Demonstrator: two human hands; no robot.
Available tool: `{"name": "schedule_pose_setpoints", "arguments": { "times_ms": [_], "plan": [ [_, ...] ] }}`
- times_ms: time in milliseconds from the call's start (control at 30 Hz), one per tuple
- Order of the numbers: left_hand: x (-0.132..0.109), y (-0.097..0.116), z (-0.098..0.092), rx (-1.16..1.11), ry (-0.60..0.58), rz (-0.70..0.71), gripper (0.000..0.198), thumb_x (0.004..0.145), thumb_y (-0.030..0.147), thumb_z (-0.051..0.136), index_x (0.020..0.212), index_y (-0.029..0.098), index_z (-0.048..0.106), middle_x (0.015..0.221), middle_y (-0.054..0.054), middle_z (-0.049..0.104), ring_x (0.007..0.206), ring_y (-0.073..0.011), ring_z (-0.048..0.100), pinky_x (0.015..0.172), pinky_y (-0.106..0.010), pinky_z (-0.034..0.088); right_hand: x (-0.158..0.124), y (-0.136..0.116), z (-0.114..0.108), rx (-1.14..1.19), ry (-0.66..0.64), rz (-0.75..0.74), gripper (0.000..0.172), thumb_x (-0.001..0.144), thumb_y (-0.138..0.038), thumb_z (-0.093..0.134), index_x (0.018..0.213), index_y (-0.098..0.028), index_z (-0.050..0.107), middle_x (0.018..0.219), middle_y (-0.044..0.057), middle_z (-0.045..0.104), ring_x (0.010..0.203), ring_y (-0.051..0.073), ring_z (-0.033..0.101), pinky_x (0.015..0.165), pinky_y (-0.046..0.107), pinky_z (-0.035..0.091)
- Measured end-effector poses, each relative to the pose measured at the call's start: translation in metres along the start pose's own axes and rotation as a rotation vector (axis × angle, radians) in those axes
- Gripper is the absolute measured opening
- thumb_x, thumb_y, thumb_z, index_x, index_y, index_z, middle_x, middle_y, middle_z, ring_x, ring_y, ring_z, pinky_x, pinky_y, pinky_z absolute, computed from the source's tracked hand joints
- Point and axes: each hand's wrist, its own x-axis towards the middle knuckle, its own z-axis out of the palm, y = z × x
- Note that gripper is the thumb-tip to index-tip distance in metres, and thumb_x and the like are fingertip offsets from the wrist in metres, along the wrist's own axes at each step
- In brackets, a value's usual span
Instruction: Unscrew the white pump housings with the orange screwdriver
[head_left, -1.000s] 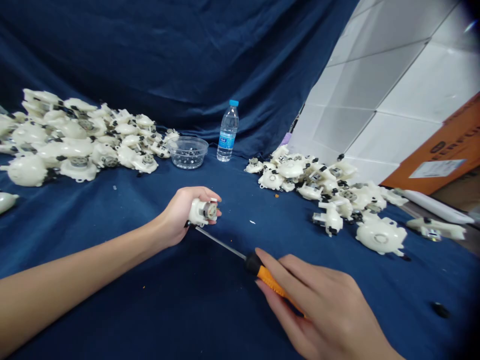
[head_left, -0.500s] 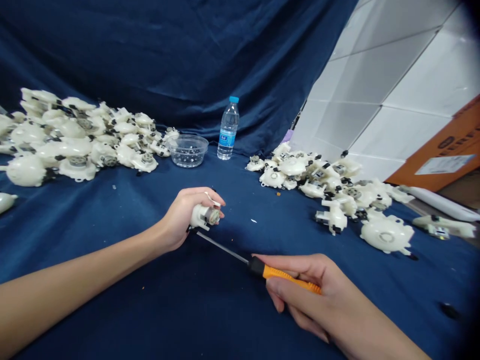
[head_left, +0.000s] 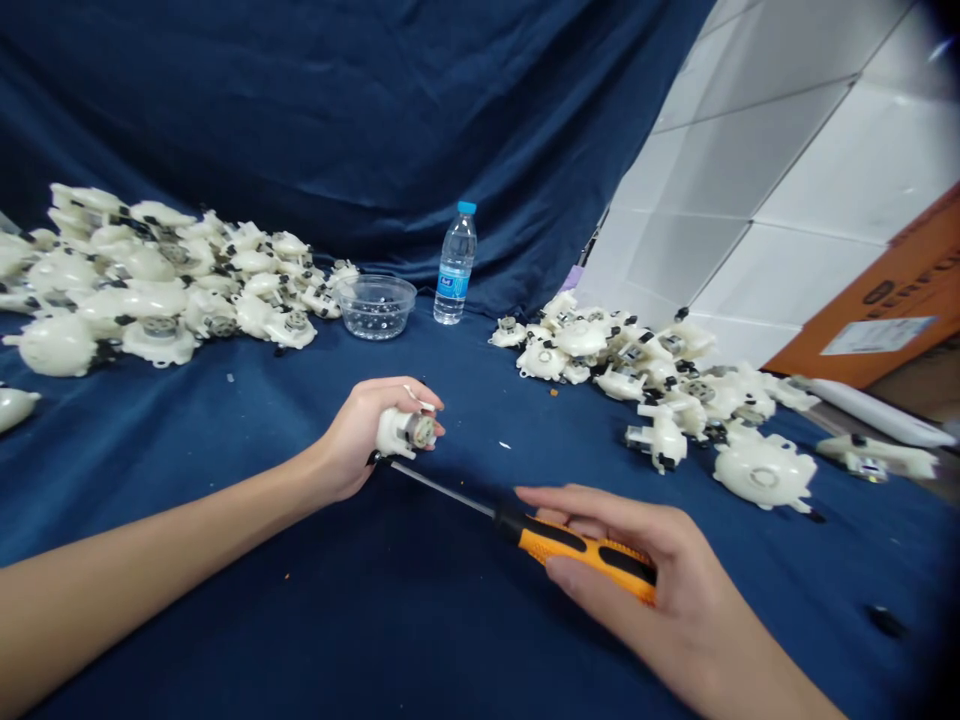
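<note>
- Left of the water bottle (head_left: pixel 455 265), at the frame edge: a stray white plastic housing (head_left: pixel 15 408) lies alone on the blue cloth (head_left: pixel 225 610).
- Further left of the water bottle, back on the cloth: a big heap of white housings (head_left: pixel 142 285), many with round metal motor ends and black bits showing.
- Just left of the water bottle: a clear plastic bowl (head_left: pixel 376 310) with small dark pieces inside, touching the right end of the heap or very near it.
- In front of the water bottle, slightly left: the left hand (head_left: pixel 356 440), fingers curled together and clamped on a small white housing (head_left: pixel 405 432), its metal motor end (head_left: pixel 422 431) facing right.
- In front of the water bottle, slightly right: a screwdriver (head_left: pixel 577 552) with an orange and black handle, its thin steel shaft (head_left: pixel 442 490) running up left, tip at the housing's lower edge beside the left palm.
- Right of that handle: the right hand (head_left: pixel 637 560), fingers wrapped around the handle, thumb side underneath, fingertips pointing left.
- Right of the water bottle: a second heap of white housings (head_left: pixel 637 370), with one large housing (head_left: pixel 763 475) at its front.
- Far right of the water bottle: white tiled wall (head_left: pixel 750 200) and an orange cardboard box (head_left: pixel 870 310).
</note>
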Motion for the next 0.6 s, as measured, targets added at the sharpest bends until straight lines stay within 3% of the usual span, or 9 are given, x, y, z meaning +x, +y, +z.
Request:
{"name": "schedule_pose_setpoints", "arguments": {
  "times_ms": [100,133,200,267,333,400,500,567,600],
  "plan": [
    [0.0,-0.002,0.0,-0.014,0.017,0.018,0.015,0.062,0.018,0.057,0.072,0.011,0.066,0.063,-0.01,0.07,0.057,-0.0218,0.065,0.057,-0.028,0.049,0.005,-0.005,0.001,0.471,-0.121,0.482,0.037,0.081,-0.046,0.066,0.111,-0.025,0.066,0.08,0.003,0.069,0.042,0.005,0.047,0.036,0.015,0.031],
    [0.0,-0.003,0.001,-0.014,0.024,0.021,0.015,0.062,0.018,0.057,0.072,0.011,0.066,0.063,-0.01,0.07,0.057,-0.0216,0.065,0.057,-0.028,0.049,0.006,-0.008,0.002,0.541,-0.182,0.562,0.034,0.083,-0.049,0.063,0.103,-0.022,0.068,0.076,0.002,0.068,0.037,0.002,0.038,0.034,0.015,0.024],
    [0.0,-0.003,0.001,-0.013,0.051,0.027,0.016,0.061,0.018,0.057,0.072,0.011,0.067,0.063,-0.01,0.07,0.056,-0.021,0.064,0.056,-0.028,0.049,0.007,-0.012,0.005,0.507,-0.281,0.579,0.038,0.087,-0.051,0.056,0.078,-0.017,0.067,0.067,0.001,0.064,0.035,0.0,0.027,0.035,0.016,0.017],
    [0.001,-0.003,0.002,-0.018,0.087,0.024,0.016,0.06,0.018,0.057,0.072,0.011,0.066,0.062,-0.01,0.069,0.056,-0.0208,0.064,0.055,-0.027,0.049,0.004,-0.014,0.008,0.304,-0.261,0.468,0.041,0.089,-0.049,0.054,0.067,-0.016,0.065,0.059,-0.001,0.058,0.037,0.002,0.031,0.036,0.016,0.022],
    [0.001,-0.002,0.003,-0.024,0.118,0.006,0.017,0.06,0.018,0.056,0.072,0.012,0.066,0.061,-0.01,0.069,0.056,-0.0211,0.064,0.054,-0.027,0.049,0.0,-0.012,0.01,0.041,-0.125,0.244,0.026,0.088,-0.04,0.058,0.075,-0.02,0.07,0.062,0.0,0.061,0.046,0.009,0.048,0.042,0.018,0.037],
    [0.001,-0.001,0.003,-0.032,0.133,-0.029,0.017,0.06,0.018,0.055,0.071,0.012,0.066,0.061,-0.01,0.069,0.056,-0.0214,0.065,0.054,-0.027,0.049,-0.004,-0.007,0.011,-0.217,0.01,-0.095,0.016,0.086,-0.026,0.059,0.093,-0.021,0.073,0.071,0.002,0.067,0.058,0.015,0.06,0.053,0.023,0.048],
    [0.001,0.0,0.003,-0.031,0.132,-0.059,0.017,0.06,0.019,0.054,0.071,0.012,0.066,0.062,-0.01,0.069,0.055,-0.0215,0.065,0.052,-0.026,0.048,-0.008,-0.003,0.009,-0.582,0.094,-0.579,0.03,0.087,-0.012,0.055,0.115,-0.012,0.067,0.081,0.007,0.071,0.061,0.018,0.064,0.054,0.029,0.05],
    [0.001,0.001,0.004,-0.018,0.111,-0.04,0.016,0.06,0.018,0.055,0.07,0.012,0.066,0.061,-0.01,0.068,0.055,-0.0212,0.064,0.052,-0.026,0.048,-0.006,-0.003,0.005,-0.688,0.099,-0.677,0.034,0.088,-0.01,0.056,0.121,-0.011,0.064,0.085,0.008,0.072,0.06,0.018,0.064,0.051,0.029,0.049],
    [0.001,0.0,0.004,-0.012,0.095,-0.024,0.016,0.059,0.018,0.056,0.07,0.012,0.066,0.061,-0.01,0.068,0.055,-0.0211,0.064,0.052,-0.026,0.048,-0.005,-0.004,0.003,-0.645,0.085,-0.63,0.034,0.087,-0.012,0.057,0.121,-0.014,0.064,0.088,0.008,0.072,0.062,0.018,0.065,0.053,0.029,0.049]
  ]
}}
